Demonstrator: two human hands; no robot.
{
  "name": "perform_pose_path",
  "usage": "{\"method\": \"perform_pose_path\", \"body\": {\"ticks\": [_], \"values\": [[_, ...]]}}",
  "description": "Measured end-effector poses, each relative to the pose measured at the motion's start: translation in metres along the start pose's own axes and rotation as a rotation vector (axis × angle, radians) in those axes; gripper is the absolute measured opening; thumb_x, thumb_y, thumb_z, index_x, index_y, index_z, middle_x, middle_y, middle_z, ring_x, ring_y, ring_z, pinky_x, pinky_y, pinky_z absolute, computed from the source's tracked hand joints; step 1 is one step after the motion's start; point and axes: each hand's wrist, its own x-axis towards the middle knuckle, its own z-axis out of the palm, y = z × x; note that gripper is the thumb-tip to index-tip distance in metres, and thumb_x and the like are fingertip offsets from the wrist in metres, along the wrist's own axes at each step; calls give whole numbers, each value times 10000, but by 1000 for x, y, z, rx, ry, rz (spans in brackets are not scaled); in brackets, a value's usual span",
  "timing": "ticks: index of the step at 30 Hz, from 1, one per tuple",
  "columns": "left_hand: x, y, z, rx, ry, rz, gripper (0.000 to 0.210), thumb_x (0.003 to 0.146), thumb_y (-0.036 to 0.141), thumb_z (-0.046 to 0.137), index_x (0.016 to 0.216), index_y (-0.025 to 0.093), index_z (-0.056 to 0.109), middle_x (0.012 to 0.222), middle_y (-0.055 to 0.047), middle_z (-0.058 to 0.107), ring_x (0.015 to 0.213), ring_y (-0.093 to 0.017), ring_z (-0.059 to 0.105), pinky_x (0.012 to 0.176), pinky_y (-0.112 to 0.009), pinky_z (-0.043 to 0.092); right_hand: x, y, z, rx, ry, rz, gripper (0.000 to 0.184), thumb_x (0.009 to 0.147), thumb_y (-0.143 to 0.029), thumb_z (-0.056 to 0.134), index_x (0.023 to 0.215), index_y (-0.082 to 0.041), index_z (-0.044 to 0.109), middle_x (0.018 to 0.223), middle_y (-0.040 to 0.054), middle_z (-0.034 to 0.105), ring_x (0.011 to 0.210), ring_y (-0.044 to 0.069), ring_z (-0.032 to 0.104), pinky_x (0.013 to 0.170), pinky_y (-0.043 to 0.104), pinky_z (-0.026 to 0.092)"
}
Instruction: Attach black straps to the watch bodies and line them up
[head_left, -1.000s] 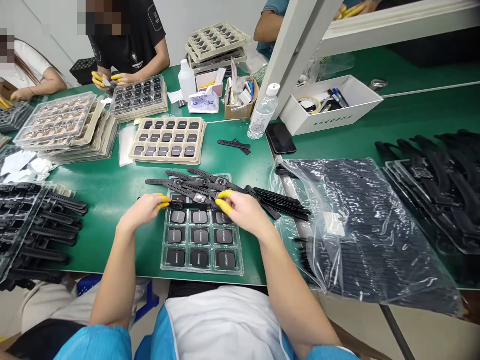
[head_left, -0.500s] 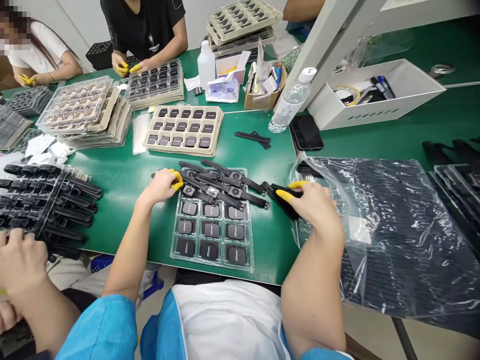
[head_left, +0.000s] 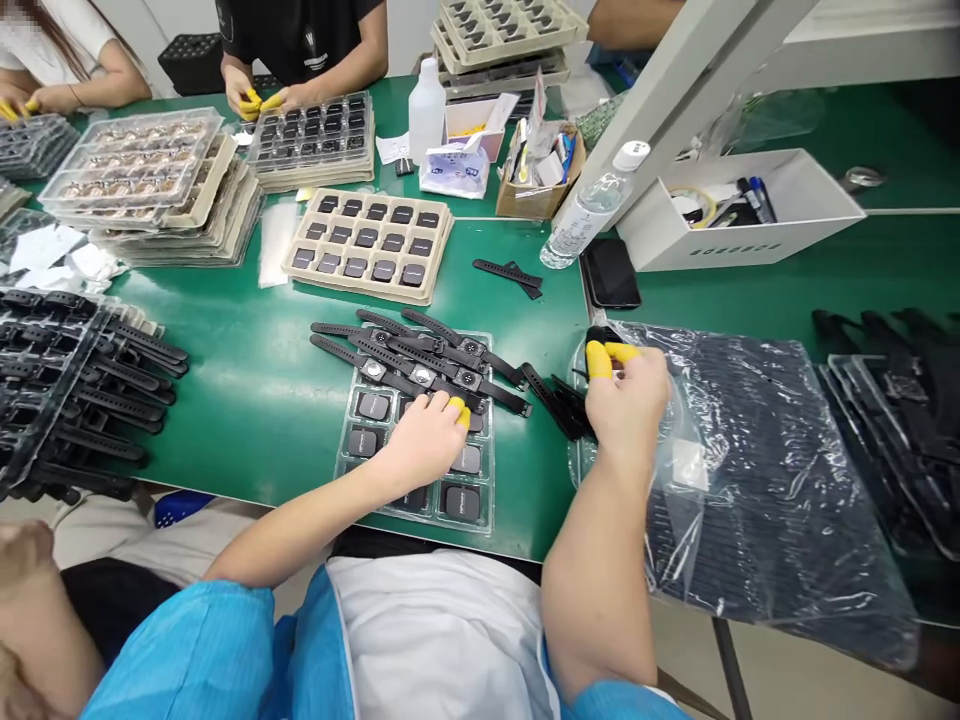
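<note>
My left hand (head_left: 427, 437) is closed over the clear plastic tray (head_left: 489, 505), its yellow-covered fingertips at a right-hand slot; whatever they pinch is hidden. Square black watch bodies (head_left: 461, 502) sit in the tray's slots. Across its far end lie several black smartwatches (head_left: 421, 375) with straps spread out. My right hand (head_left: 628, 390), also in yellow finger covers, pinches a black watch strap (head_left: 600, 333) at the mouth of a clear plastic bag (head_left: 750, 480) full of dark straps. Loose black straps (head_left: 556, 402) lie beside that hand, left of the bag.
Two loose straps (head_left: 510, 276) lie beyond the watches. A beige tray of watch bodies (head_left: 442, 245), a water bottle (head_left: 592, 210), a phone (head_left: 611, 272) and a white box (head_left: 750, 235) stand behind. Strapped watches (head_left: 82, 390) are piled at left. Co-workers sit across and at left.
My left hand has moved right, from the watches' left end onto the tray. My right hand has risen from the loose straps to the bag's mouth. The view has shifted slightly.
</note>
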Motion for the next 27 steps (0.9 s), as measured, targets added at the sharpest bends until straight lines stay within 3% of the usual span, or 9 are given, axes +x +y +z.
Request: {"method": "perform_pose_path", "body": {"ticks": [3, 5, 9, 12, 15, 18, 21, 23, 27], "values": [[7, -1, 0, 19, -12, 10, 213, 964, 240, 574, 1018, 95, 720, 1089, -174, 658, 1083, -323, 581, 843, -446, 442, -2, -15, 1, 106, 134, 16, 490, 976, -631, 553, 936, -165, 700, 1012, 146, 631, 894, 298, 648, 833, 458, 527], [13, 0, 0, 28, -12, 8, 232, 952, 265, 593, 1039, 87, 714, 1112, -180, 652, 1102, -328, 579, 860, -444, 446, -6, -26, 6, 274, 115, 93, 529, 949, -698, 591, 953, -178, 684, 972, 119, 657, 770, 253, 653, 732, 420, 541], [23, 3, 0, 26, -30, -25, 239, 1006, 207, 496, 1023, 95, 706, 1108, -181, 673, 1129, -316, 601, 882, -423, 459, -13, -52, 11, 836, -70, 273, 550, 867, -745, 697, 1020, -217, 661, 996, 85, 732, 672, 212, 683, 579, 341, 551], [21, -8, -10, -109, -38, -52, 255, 1042, 261, 473, 1011, 127, 688, 1058, -150, 710, 1078, -289, 650, 851, -389, 490, -16, -69, 6, 1220, -254, 286, 544, 863, -776, 675, 963, -241, 691, 1032, 85, 751, 883, 273, 739, 672, 381, 609], [14, -33, -20, -361, 19, -254, 247, 1046, 359, 490, 1112, 171, 636, 964, -99, 736, 904, -261, 702, 744, -357, 508, -20, -82, 0, 1483, -501, 306, 637, 881, -862, 543, 915, -252, 718, 1040, 93, 727, 1022, 311, 715, 773, 436, 616], [11, -58, -12, -709, 179, -448, 215, 1023, 340, 512, 1181, 198, 550, 935, -73, 741, 860, -239, 727, 747, -342, 535, -33, -96, 5, 1523, -685, 345, 488, 787, -709, 812, 934, -257, 700, 890, 37, 658, 877, 240, 677, 737, 366, 586], [13, -71, 11, -1075, 375, -386, 193, 1005, 288, 515, 1175, 203, 486, 1084, -95, 732, 989, -201, 732, 855, -329, 567, -53, -112, 20, 1397, -752, 405, 424, 740, -402, 955, 987, -256, 642, 839, -23, 602, 662, 131, 562, 583, 258, 488], [13, -72, 24, -1146, 450, -305, 225, 987, 269, 533, 1196, 199, 483, 1139, -106, 713, 1034, -194, 717, 901, -337, 575, -65, -120, 29, 1343, -783, 418, 393, 809, -420, 904, 1016, -249, 616, 861, -24, 613, 607, 110, 534, 538, 246, 458], [9, -73, 28, -1002, 481, -129, 379, 958, 152, 503, 1330, 210, 538, 1263, -111, 690, 1155, -210, 684, 1019, -381, 569, -76, -127, 35, 1319, -950, 415, 423, 892, -563, 800, 1057, -238, 585, 774, -24, 658, 555, 130, 577, 543, 269, 491]]}}
